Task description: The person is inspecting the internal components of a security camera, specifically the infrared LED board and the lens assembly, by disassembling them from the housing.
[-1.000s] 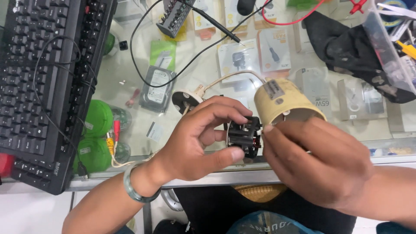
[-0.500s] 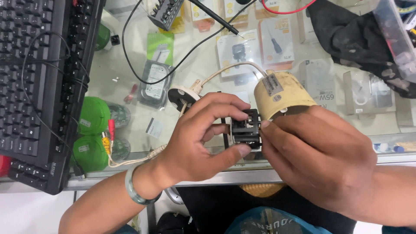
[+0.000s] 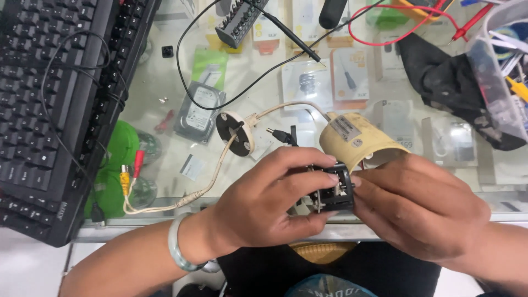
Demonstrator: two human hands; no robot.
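My left hand (image 3: 269,201) grips a small black module (image 3: 333,192) with circuit parts, thumb below and fingers over its top. My right hand (image 3: 418,206) holds the same module from the right side, fingertips on its edge. A cream cylindrical housing (image 3: 355,140) rests just above the module, touching my right hand. A cream cable (image 3: 220,165) runs from the housing past a round black-and-cream mount disc (image 3: 234,133) to coloured plugs (image 3: 132,170) at the left. A pale bangle (image 3: 177,250) sits on my left wrist.
A black keyboard (image 3: 60,99) lies at the left on the glass counter (image 3: 165,82). A hard drive (image 3: 199,111) sits under the glass. A bit holder (image 3: 239,25), black probe lead (image 3: 286,36), red wire (image 3: 396,38), black cloth (image 3: 456,88) and a clear box (image 3: 503,66) are farther back.
The view has shifted slightly. Both hands stay on the black module, with the fingers adjusting their hold; the cream housing has barely moved.
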